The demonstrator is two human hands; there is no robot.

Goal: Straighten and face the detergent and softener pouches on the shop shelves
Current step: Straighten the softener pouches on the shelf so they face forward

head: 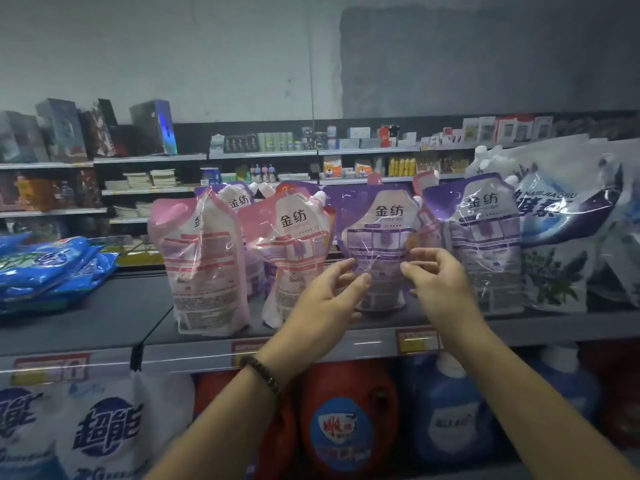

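Several softener pouches stand in a row on the grey shelf (114, 317). From the left come a pink pouch (204, 265), a second pink pouch (294, 244) leaning right, a purple pouch (379, 230) in the middle and another purple pouch (485, 244). My left hand (329, 296) hovers at the lower left edge of the middle purple pouch, fingers loosely spread. In front of that pouch's lower right part is my right hand (440, 282), fingers loosely curled. Neither hand plainly holds it. More pouches stand hidden behind the front row.
Large white and blue detergent bags (561, 244) crowd the shelf at the right. Flat blue bags (52, 268) lie stacked at the left. Below the shelf edge with its price tags (415, 341) stand red (349, 420) and blue (450, 417) jugs and white bags (97, 427).
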